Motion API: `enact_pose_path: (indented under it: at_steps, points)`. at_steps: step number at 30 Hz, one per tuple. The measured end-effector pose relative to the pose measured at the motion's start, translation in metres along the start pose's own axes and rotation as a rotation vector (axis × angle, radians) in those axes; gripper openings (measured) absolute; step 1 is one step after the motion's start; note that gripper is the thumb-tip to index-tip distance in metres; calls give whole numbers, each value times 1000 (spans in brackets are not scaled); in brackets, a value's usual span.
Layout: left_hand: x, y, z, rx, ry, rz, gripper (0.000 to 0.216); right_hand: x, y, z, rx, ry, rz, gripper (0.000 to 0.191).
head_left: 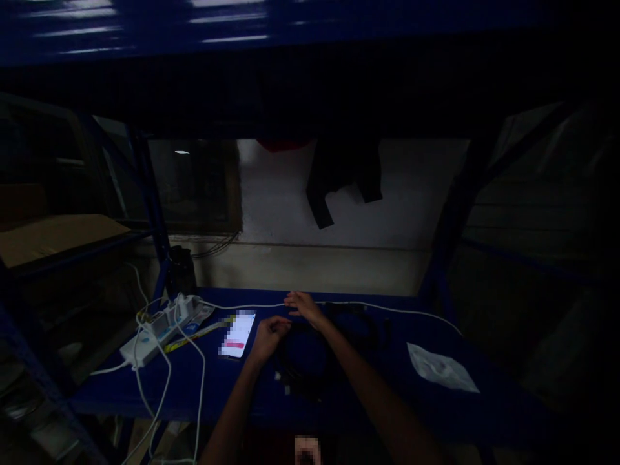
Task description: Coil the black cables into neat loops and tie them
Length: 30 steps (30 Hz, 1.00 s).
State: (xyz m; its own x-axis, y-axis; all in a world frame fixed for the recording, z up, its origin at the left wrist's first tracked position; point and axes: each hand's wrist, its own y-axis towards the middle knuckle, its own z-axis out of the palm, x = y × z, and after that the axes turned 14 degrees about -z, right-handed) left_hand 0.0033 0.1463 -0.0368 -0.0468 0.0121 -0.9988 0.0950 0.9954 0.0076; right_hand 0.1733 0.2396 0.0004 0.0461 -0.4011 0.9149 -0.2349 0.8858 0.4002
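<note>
The scene is very dark. My left hand (269, 336) rests on a blue shelf (339, 394) with its fingers curled, beside a lit phone (237, 334) lying flat; what it holds, if anything, is hidden. My right hand (304, 306) reaches further back with fingers stretched out, close to a thin white cable (387, 307) and over a dark coil of black cable (310, 361).
A white power strip (157, 328) with several white plugs and cords sits at the shelf's left end. A white plastic bag (440, 368) lies at the right. A dark jar (180, 271) stands at the back left. Dark clothing (339, 174) hangs on the wall behind.
</note>
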Motion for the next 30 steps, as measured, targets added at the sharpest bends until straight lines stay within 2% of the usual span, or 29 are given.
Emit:
enact_pose_path:
  at_steps: [6, 9, 11, 14, 18, 21, 30]
  points:
    - [0, 2, 2, 13, -56, 24, 25, -1, -10, -13, 73, 13, -80, 69]
    - [-2, 1, 2, 17, -66, 34, 25, 1, -20, -17, 91, -13, -121, 70]
    - [-3, 1, 3, 13, -66, 47, 27, 3, -29, -20, 85, -53, -151, 65]
    - [-1, 2, 2, 13, -51, 56, 33, 7, -44, -25, 94, -119, -187, 46]
    - [2, 3, 1, 5, -29, 17, 42, 17, -62, -27, 252, -292, -284, 16]
    - [1, 1, 0, -8, -10, -10, 46, 23, -67, -23, 312, -381, -375, 14]
    - [-12, -7, 0, -8, 22, -9, 47, 28, -67, -10, 284, -339, -441, 7]
